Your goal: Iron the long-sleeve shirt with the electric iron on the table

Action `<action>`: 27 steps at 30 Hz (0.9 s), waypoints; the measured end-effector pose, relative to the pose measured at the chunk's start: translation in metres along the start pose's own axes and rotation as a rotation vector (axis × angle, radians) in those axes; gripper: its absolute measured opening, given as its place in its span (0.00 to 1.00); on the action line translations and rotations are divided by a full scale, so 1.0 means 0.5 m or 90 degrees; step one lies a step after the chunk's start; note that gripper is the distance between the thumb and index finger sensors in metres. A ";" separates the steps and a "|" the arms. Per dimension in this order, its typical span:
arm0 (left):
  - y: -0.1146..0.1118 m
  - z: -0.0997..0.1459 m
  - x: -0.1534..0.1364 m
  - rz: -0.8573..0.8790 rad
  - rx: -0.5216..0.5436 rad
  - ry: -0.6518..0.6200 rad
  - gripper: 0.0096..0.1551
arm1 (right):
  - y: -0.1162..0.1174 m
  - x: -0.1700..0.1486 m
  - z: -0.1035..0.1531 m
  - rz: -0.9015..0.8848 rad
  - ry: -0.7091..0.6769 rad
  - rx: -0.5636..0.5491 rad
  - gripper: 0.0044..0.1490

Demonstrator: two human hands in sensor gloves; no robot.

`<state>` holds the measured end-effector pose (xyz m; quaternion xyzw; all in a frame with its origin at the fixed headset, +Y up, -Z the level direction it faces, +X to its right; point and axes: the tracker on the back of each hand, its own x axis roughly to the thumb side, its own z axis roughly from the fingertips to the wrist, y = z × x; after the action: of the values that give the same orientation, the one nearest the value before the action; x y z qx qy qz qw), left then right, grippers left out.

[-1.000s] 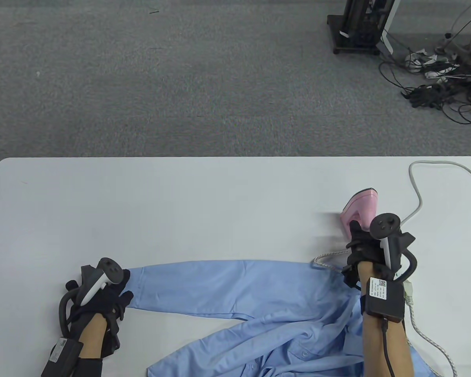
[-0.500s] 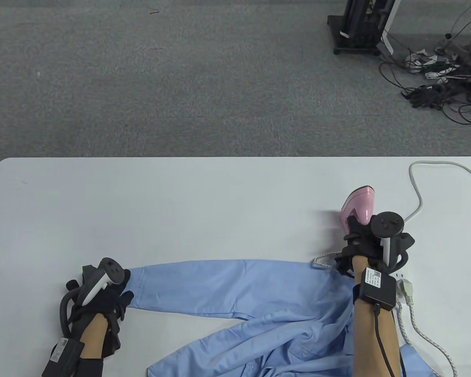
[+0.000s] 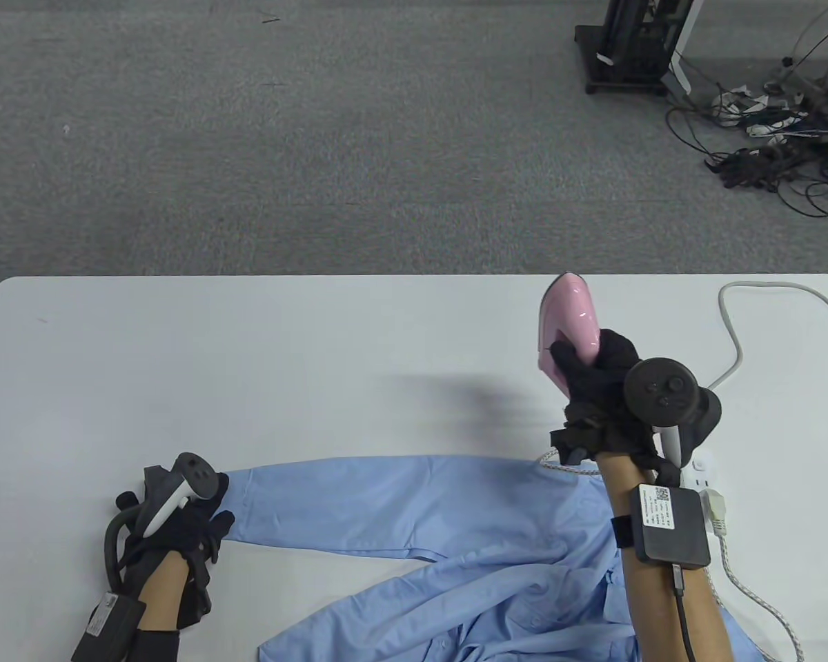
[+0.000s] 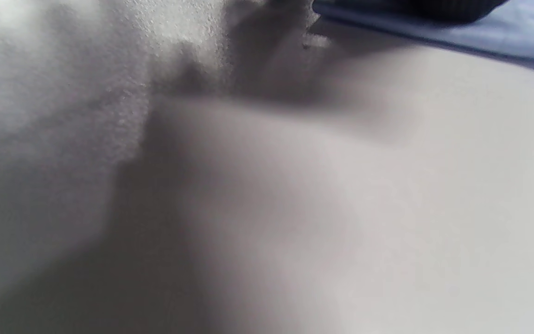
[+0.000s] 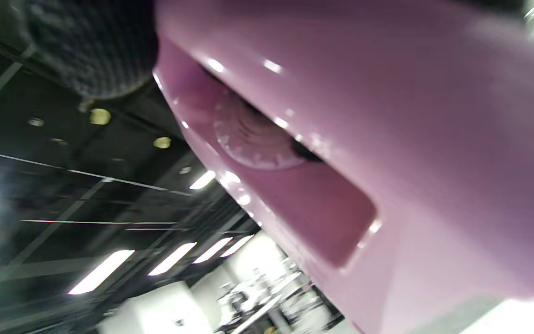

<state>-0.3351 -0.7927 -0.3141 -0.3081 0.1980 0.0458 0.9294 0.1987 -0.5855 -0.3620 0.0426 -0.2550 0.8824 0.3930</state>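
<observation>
A light blue long-sleeve shirt [image 3: 455, 538] lies rumpled along the near side of the white table [image 3: 248, 358], one sleeve stretched flat to the left. My left hand [image 3: 200, 520] presses that sleeve's cuff end, fingers on the cloth; the left wrist view shows a strip of the blue sleeve [image 4: 517, 37] under a dark fingertip. My right hand [image 3: 593, 376] grips the handle of the pink iron [image 3: 569, 324] and holds it lifted above the table, tip pointing away. In the right wrist view the pink iron [image 5: 387, 153] fills the frame with its dial visible.
The iron's braided cord [image 3: 752, 586] trails down the right side past a white plug block [image 3: 714, 507]. A grey cable [image 3: 735, 338] loops at the table's far right. Beyond the table are carpet, a black stand [image 3: 628, 48] and tangled cables [image 3: 780, 138].
My right hand has lifted the pink iron off the table and carried it up and slightly left; its shadow now falls mid-table. The left hand has stayed on the cuff.
</observation>
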 end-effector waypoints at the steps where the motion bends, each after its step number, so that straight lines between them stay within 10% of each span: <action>1: 0.000 0.000 0.000 0.001 0.000 0.000 0.37 | 0.013 0.043 0.003 -0.045 -0.005 0.026 0.36; 11: -0.001 0.000 -0.001 0.007 0.001 -0.004 0.37 | 0.268 0.262 0.094 -0.123 0.106 0.433 0.37; 19: -0.004 -0.001 -0.007 0.016 0.000 -0.009 0.37 | 0.507 0.236 0.188 -0.230 0.263 0.667 0.39; 27: -0.002 -0.002 -0.007 0.007 0.001 -0.007 0.37 | 0.634 0.197 0.239 -0.425 0.366 0.792 0.41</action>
<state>-0.3382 -0.7938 -0.3128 -0.3064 0.1942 0.0523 0.9304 -0.1108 -0.7552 -0.3635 0.0997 0.4284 0.6743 0.5932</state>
